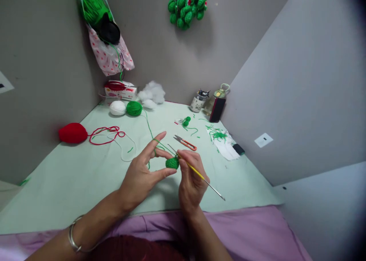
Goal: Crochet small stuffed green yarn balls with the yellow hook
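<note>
My left hand (148, 165) pinches a small green crochet piece (172, 163) between its thumb and a finger. Green yarn loops round its raised index finger and runs back to a green yarn ball (134, 108). In my right hand (193, 177) is a crochet hook (197, 172) with a yellow grip and silver ends, held like a pen. The hook's upper end is beside the top edge of the green piece, among the yarn strands. Just beyond my hands lie orange-handled thread snips (185, 142).
A white yarn ball (117, 108), red yarn (73, 133) and fluffy stuffing (152, 94) lie at the left and back. Green scraps (219, 134), a phone (217, 110) and a jar (198, 102) stand or lie at right. Crocheted green pieces (188, 5) hang on the wall.
</note>
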Tool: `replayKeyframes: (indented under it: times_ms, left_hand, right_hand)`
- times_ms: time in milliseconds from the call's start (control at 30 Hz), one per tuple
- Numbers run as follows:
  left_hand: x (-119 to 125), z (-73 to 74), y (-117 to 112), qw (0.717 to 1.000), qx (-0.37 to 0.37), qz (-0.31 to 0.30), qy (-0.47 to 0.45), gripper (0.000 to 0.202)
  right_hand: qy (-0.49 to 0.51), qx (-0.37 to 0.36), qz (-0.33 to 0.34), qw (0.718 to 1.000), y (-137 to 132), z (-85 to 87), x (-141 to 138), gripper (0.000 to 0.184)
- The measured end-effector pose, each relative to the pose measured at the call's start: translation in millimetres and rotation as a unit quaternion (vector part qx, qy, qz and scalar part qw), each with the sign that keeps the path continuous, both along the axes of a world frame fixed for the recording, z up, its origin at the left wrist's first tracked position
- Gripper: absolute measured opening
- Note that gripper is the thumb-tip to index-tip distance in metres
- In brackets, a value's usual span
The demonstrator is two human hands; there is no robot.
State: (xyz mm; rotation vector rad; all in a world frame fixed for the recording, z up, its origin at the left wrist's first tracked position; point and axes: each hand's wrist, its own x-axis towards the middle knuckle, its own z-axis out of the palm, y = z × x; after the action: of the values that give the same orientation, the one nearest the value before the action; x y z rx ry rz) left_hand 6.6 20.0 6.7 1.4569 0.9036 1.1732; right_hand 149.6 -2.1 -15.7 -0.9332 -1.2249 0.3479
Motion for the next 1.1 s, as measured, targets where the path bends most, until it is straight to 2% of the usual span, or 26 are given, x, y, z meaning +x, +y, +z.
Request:
replayKeyframes:
  times_ms: [133,200,300,400,533,600,733,833,967,1100]
  left_hand:
    - [-4.6,2.9,2.2,0.993,-0.057,-0.08,-0.06,0.099]
    - [-6.2,4.4,2.6,0.991,-0.058,-0.094,-0.072,0.102]
    - [-6.0,5.0,0.4,0.996,-0.015,-0.072,-0.051,0.1]
    - [-3.1,2.5,-4.1,0.999,0.021,-0.042,-0.025,0.097]
    - [2.2,-2.9,-8.8,0.998,-0.007,-0.017,-0.058,0.092]
    - [3.4,-4.4,-9.2,0.995,-0.04,-0.019,-0.088,0.095]
    - [0.8,-5.4,-6.1,0.98,-0.118,-0.068,-0.146,0.105]
    - [-3.1,-5.7,-3.7,0.971,-0.144,-0.102,-0.162,0.109]
    - [-7.4,-6.3,-2.6,0.976,-0.124,-0.124,-0.133,0.111]
    - [-11.5,-6.2,-2.0,0.989,-0.076,-0.114,-0.054,0.106]
  right_hand:
    - [0.04,-0.011,0.031,0.999,-5.3,-3.0,1.3,0.02]
    - [0.068,-0.044,0.062,0.995,-5.6,-3.5,4.0,0.015]
    - [0.114,-0.077,0.083,0.987,-4.9,-4.5,6.9,0.014]
    - [0.101,-0.043,0.058,0.992,-6.1,-4.9,5.2,0.017]
    - [0.044,0.026,-0.004,0.999,-10.6,-4.4,-0.8,0.022]
    - [0.044,0.031,-0.004,0.999,-12.2,-4.7,-1.9,0.023]
    - [0.082,-0.008,0.061,0.995,-12.0,-7.3,3.2,0.019]
    - [0.125,-0.048,0.116,0.984,-10.0,-8.3,11.4,0.019]
    - [0.083,-0.051,0.17,0.981,-7.8,-3.7,21.8,0.015]
    - [0.053,-0.048,0.183,0.98,-6.2,0.8,25.6,0.013]
